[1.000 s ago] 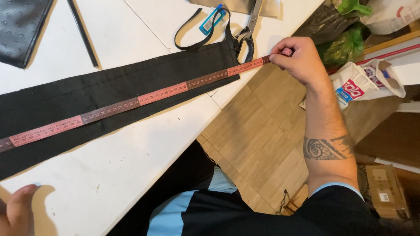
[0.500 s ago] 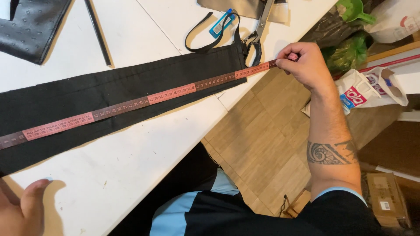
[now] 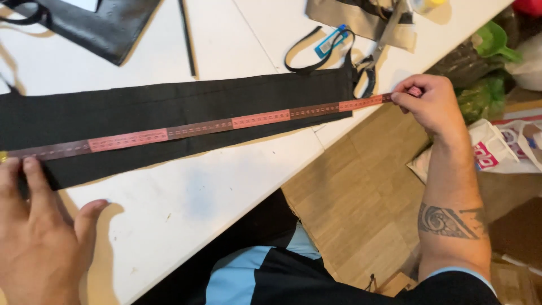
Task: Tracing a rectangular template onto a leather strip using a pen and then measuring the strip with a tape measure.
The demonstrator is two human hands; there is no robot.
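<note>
A long strip of black fabric [image 3: 169, 107] lies across the white table [image 3: 186, 197]. A red and dark tape measure [image 3: 226, 123] is stretched along it. My right hand [image 3: 432, 104] pinches the tape's right end just past the table's edge, beyond the fabric's right end. My left hand [image 3: 39, 226] lies flat at the lower left, its fingertips pressing the tape's left end down onto the fabric.
Black-handled scissors [image 3: 370, 59] and a black strap loop [image 3: 316, 51] lie beyond the fabric's right end. Another dark fabric piece [image 3: 107, 25] is at the top left, beside a thin black stick [image 3: 188, 39]. Bags [image 3: 502, 147] sit on the wooden floor at the right.
My left hand has moved up onto the table and now presses the tape's left end on the fabric. My right hand still holds the other end taut.
</note>
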